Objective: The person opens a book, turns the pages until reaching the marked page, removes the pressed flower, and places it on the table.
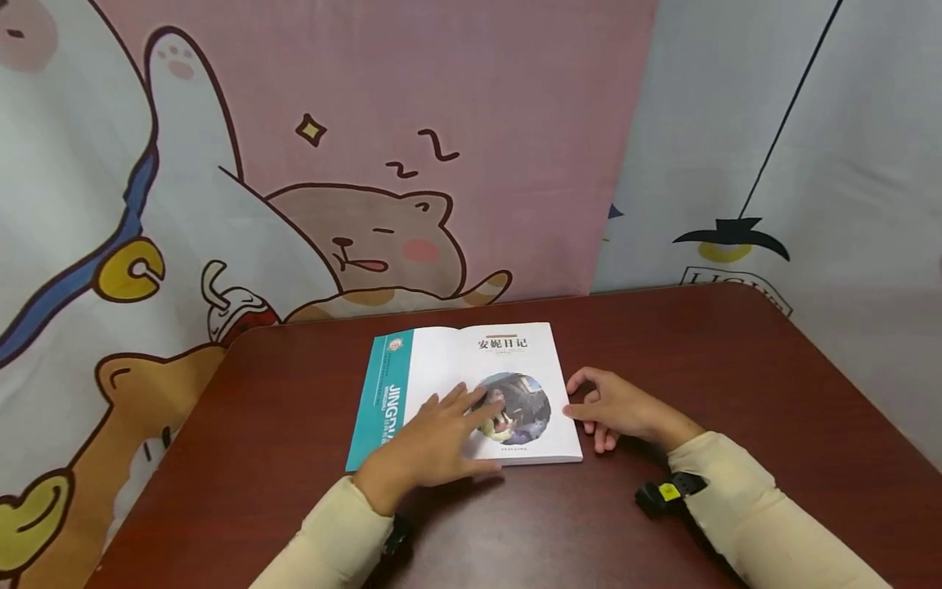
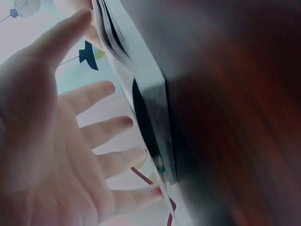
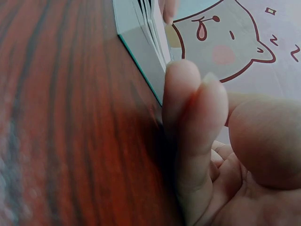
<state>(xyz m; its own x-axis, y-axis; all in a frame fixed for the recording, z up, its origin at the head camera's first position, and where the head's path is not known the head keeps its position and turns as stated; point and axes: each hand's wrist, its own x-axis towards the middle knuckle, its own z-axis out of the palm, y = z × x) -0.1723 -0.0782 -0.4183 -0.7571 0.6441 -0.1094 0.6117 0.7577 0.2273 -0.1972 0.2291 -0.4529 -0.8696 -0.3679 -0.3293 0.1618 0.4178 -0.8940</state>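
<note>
A closed paperback book (image 1: 441, 360) lies flat on the table, its white cover carrying a round picture and a teal band along the left side. Over the lower middle of the cover my left hand (image 1: 430, 442) is spread, its fingers reaching toward the picture. The left wrist view shows those fingers (image 2: 101, 132) straight and apart, beside the book's edge. At the book's right edge is my right hand (image 1: 621, 405), thumb and index fingertip against the edge, other fingers loosely bent. Slight gaps show between the pages (image 3: 153, 28) in the right wrist view.
The dark reddish-brown table (image 1: 287, 393) extends around the book on all sides. Behind it hangs a cartoon-printed cloth (image 1: 545, 147). A black device with a yellow mark (image 1: 666, 492) is strapped to the right wrist.
</note>
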